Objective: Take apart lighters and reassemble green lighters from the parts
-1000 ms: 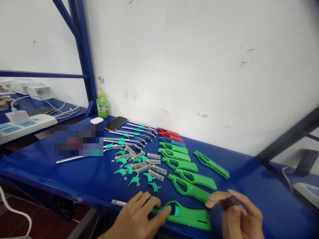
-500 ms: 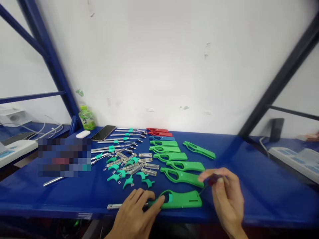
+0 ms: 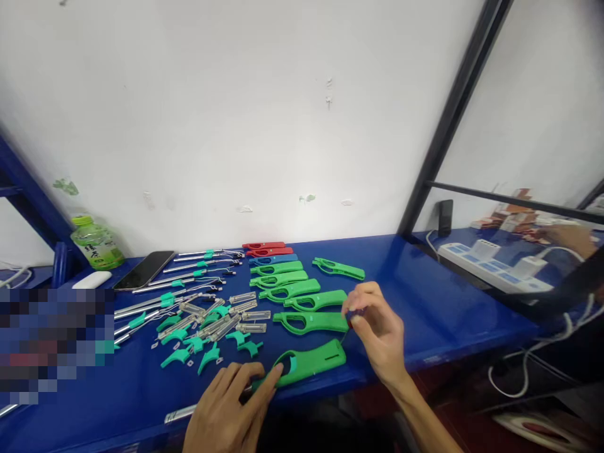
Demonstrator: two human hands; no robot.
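Note:
At the table's front edge, my left hand (image 3: 231, 406) presses on a long green lighter (image 3: 311, 366), fingers over its front part by the trigger loop. Its metal nozzle (image 3: 180, 413) sticks out left of the hand. My right hand (image 3: 380, 333) pinches a small screwdriver (image 3: 350, 321) with a dark red handle, mostly hidden by the fingers. Its thin shaft points down at the lighter's rear end; whether the tip touches is unclear. Just behind lies a green lighter shell (image 3: 321, 321), nearest to the right fingertips.
More green shells (image 3: 290, 289), a blue one (image 3: 278, 258) and red ones (image 3: 267, 245) line up behind. Left are teal triggers (image 3: 176, 357), clear fuel tanks (image 3: 255, 328), metal tubes (image 3: 155, 286), a phone (image 3: 145, 270) and a bottle (image 3: 98, 244). Power strips (image 3: 486, 267) lie right.
The view has swung to the right, so things appear further left. Both hands keep their hold; the lighter's rear end now tilts up more in the view, and the screwdriver remains near it.

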